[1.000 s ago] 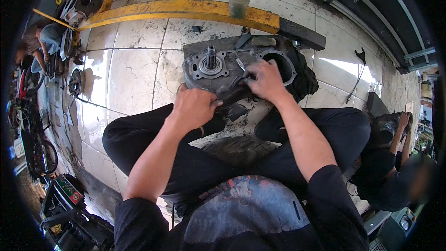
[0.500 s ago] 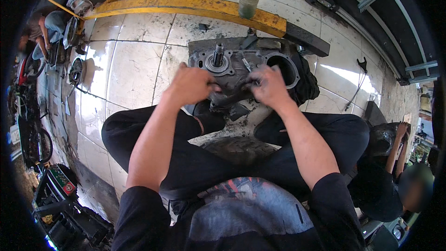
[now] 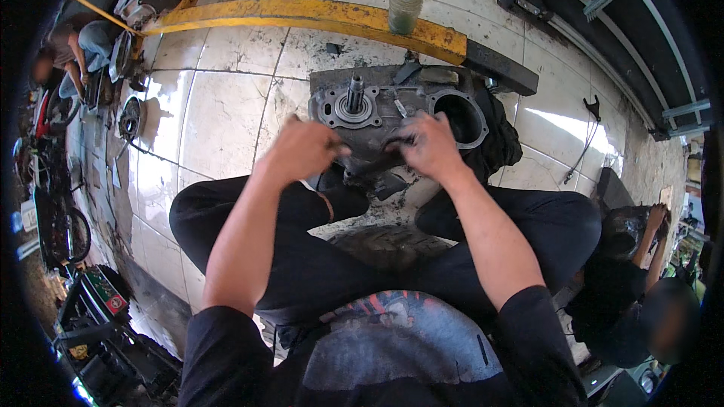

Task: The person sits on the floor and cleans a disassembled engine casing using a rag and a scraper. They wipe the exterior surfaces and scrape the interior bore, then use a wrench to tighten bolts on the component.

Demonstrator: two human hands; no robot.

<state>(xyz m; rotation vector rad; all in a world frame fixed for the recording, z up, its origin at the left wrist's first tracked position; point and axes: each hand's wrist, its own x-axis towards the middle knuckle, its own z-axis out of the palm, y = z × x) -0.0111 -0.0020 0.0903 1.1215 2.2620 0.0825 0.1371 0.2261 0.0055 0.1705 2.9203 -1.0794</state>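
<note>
Bracketing, head view: bare left hand point(image 3: 302, 151), dark-smudged right hand point(image 3: 430, 147), near side of grey oblong metal engine casing point(image 3: 386, 114), beyond black-trousered legs point(image 3: 215, 211). Fingers bent, blurred; cannot tell whether either grip grasps anything. Uneven pressure could rock casing.

The person wears a black shirt point(image 3: 354, 390) with short sleeves. The left sleeve point(image 3: 226, 339) ends well behind the left fingers point(image 3: 329, 142), and the right sleeve point(image 3: 537, 335) well behind the right fingers point(image 3: 413, 152); from there forward, the forearms are bare. On the chest, far behind the fingers, is a wide grey-blue panel point(image 3: 400, 354), with a small dark upright stroke point(image 3: 483, 348) toward its right side. Above this panel, nearer to the fingers, lies a red and grey print point(image 3: 385, 309). The trousers point(image 3: 226, 211), between fingers and shirt, are plain black.
</note>
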